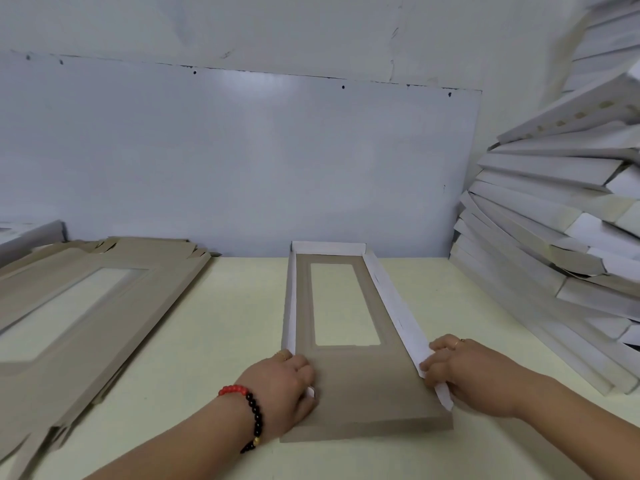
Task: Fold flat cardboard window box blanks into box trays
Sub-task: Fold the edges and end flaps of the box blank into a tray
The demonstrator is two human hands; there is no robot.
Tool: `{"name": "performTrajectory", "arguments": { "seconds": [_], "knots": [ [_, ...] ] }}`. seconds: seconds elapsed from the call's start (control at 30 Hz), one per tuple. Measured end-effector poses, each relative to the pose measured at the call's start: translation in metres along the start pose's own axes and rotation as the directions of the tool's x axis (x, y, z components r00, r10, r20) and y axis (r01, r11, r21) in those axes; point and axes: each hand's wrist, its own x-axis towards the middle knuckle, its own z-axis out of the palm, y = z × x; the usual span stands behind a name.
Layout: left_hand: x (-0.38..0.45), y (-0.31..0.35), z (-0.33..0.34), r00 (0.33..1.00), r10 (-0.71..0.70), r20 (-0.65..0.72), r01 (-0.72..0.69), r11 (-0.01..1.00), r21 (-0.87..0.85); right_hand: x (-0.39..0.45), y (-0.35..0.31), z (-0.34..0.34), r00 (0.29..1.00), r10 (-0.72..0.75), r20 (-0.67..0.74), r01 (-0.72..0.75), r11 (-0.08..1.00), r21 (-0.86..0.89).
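Overhead and behind, a pale grey wall panel [242,161], dotted with small dark fixings along its top edge. Below it, a cream tabletop [221,323] running out of frame at the near edge. At right, a tall leaning stack of folded white trays [554,209], fanned unevenly and cut off by the top and right borders, so its full height not visible. At left, a pile of flat brown window blanks [79,306], lying on the tabletop, clipped by the left and bottom edges; number of sheets in it hard to make out. In the centre, one window box blank [346,386], brown side up on the tabletop, partly formed: far end wall and both long side walls raised, white faces showing, near end flap lying flat. Left hand [287,382] at the near left corner, fingers curled around the left side wall; fingertips mostly hidden behind the knuckles. Right hand [453,368] at the near right corner, fingers pinching the right side wall and its pointed white tab. On the left wrist, a red and black bead bracelet [247,410]. On a right finger, a thin ring [459,342], barely legible.
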Motion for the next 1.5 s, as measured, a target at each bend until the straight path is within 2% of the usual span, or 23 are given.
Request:
{"name": "performTrajectory", "arguments": {
  "seconds": [0.1, 0.23, 0.37, 0.47, 0.63, 0.77, 0.87, 1.07, 1.13, 1.2, 1.27, 1.3, 1.33, 1.4, 1.47, 1.5],
  "knots": [
    [-0.002, 0.016, -0.001, 0.999, -0.029, -0.030, 0.031, 0.997, 0.066, 0.006, -0.006, 0.000, 1.000, -0.010, 0.003, 0.010, 1.000, -0.013],
    [0.002, 0.016, 0.004, 0.994, -0.059, -0.089, 0.072, 0.986, 0.151, 0.009, -0.013, -0.007, 0.995, 0.013, 0.094, -0.016, 0.999, 0.036],
    [0.005, 0.013, 0.011, 0.992, -0.108, 0.070, 0.094, 0.980, 0.174, 0.014, -0.016, -0.016, 0.990, 0.070, 0.126, -0.084, 0.991, 0.108],
    [0.005, 0.013, 0.011, 0.990, -0.114, 0.083, 0.098, 0.979, 0.179, 0.019, -0.023, -0.016, 0.988, 0.088, 0.129, -0.097, 0.993, 0.068],
    [0.002, 0.009, 0.004, 0.984, -0.122, 0.131, 0.114, 0.991, 0.069, 0.018, -0.024, -0.011, 0.995, 0.057, 0.081, -0.059, 0.998, 0.024],
    [0.005, 0.007, -0.004, 0.967, -0.190, 0.168, 0.202, 0.978, -0.056, 0.022, -0.025, -0.006, 0.999, 0.035, 0.002, -0.035, 0.999, -0.034],
    [0.006, 0.006, -0.006, 0.956, -0.259, 0.138, 0.273, 0.957, -0.094, 0.021, -0.029, -0.004, 0.997, 0.021, -0.079, -0.018, 0.999, 0.035],
    [0.010, 0.002, 0.001, 0.951, -0.309, 0.003, 0.307, 0.945, -0.111, 0.009, -0.018, 0.003, 0.990, 0.119, -0.075, -0.100, 0.969, 0.227],
    [0.010, -0.001, 0.002, 0.968, -0.249, -0.016, 0.247, 0.965, -0.085, 0.009, -0.017, 0.005, 0.994, 0.085, -0.067, -0.073, 0.982, 0.174],
    [0.011, -0.001, 0.002, 0.976, -0.213, 0.035, 0.215, 0.976, -0.044, 0.011, -0.024, 0.004, 0.994, 0.085, -0.071, -0.078, 0.992, 0.094],
    [0.013, -0.001, 0.000, 0.973, -0.211, 0.089, 0.214, 0.976, -0.026, 0.012, -0.033, -0.005, 0.987, 0.051, -0.152, -0.061, 0.996, -0.066],
    [0.014, 0.000, -0.001, 0.972, -0.214, 0.100, 0.217, 0.976, -0.023, 0.013, -0.037, -0.010, 0.983, 0.080, -0.166, -0.109, 0.979, -0.175],
    [0.015, 0.000, -0.002, 0.970, -0.217, 0.105, 0.220, 0.975, -0.015, 0.014, -0.040, -0.012, 0.987, 0.111, -0.120, -0.134, 0.969, -0.206],
    [0.015, 0.001, -0.003, 0.964, -0.237, 0.119, 0.237, 0.971, 0.018, 0.019, -0.039, -0.008, 0.982, 0.168, -0.085, -0.179, 0.972, -0.149],
    [0.016, 0.002, -0.006, 0.953, -0.270, 0.134, 0.260, 0.962, 0.088, 0.023, -0.038, -0.013, 0.967, 0.255, 0.017, -0.252, 0.963, -0.100],
    [0.017, 0.003, -0.009, 0.948, -0.286, 0.142, 0.269, 0.954, 0.130, 0.025, -0.038, -0.015, 0.966, 0.260, 0.002, -0.259, 0.964, -0.066]
  ]
}}
